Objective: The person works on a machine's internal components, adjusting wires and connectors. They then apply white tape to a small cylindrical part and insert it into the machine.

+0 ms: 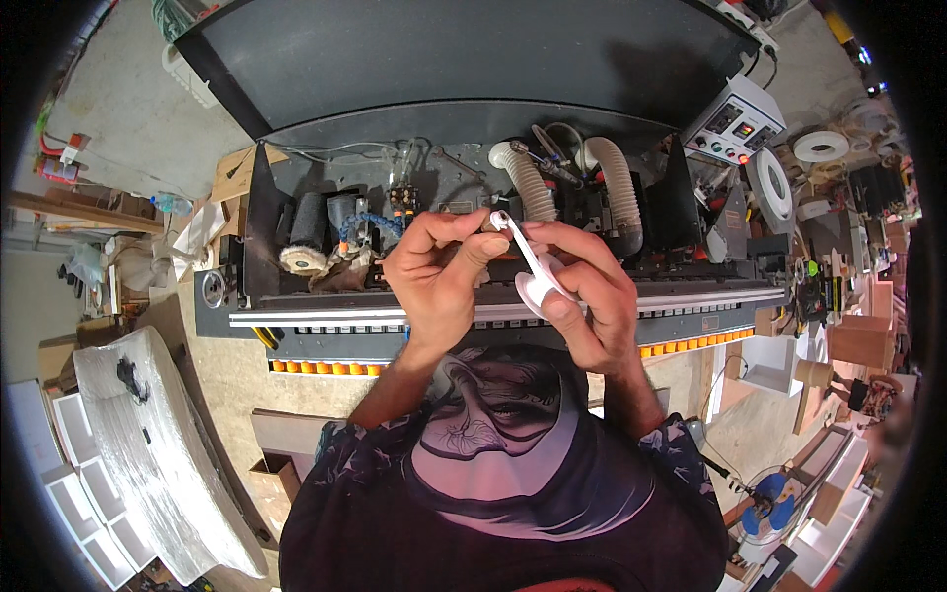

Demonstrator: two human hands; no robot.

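Both my hands are raised in front of an open edge-banding-type machine, holding one white piece between them. The white piece (pixel 534 264) has a narrow arm, a broad rounded part at its near end and a small ring-like tip at its far end; its exact kind I cannot make out. My left hand (pixel 443 271) pinches close beside the small tip with thumb and forefinger. My right hand (pixel 595 295) grips the rounded part, thumb in front and fingers behind. Below the hands runs the machine's metal front rail (pixel 326 316).
The machine's dark lid (pixel 454 54) stands raised at the back. Inside are ribbed hoses (pixel 530 183), a dark roller (pixel 310 222) and a wrench (pixel 458 162). A control box (pixel 736 123) sits at right. A plastic-wrapped bundle (pixel 158 464) lies at left, shelving pieces (pixel 774 365) at right.
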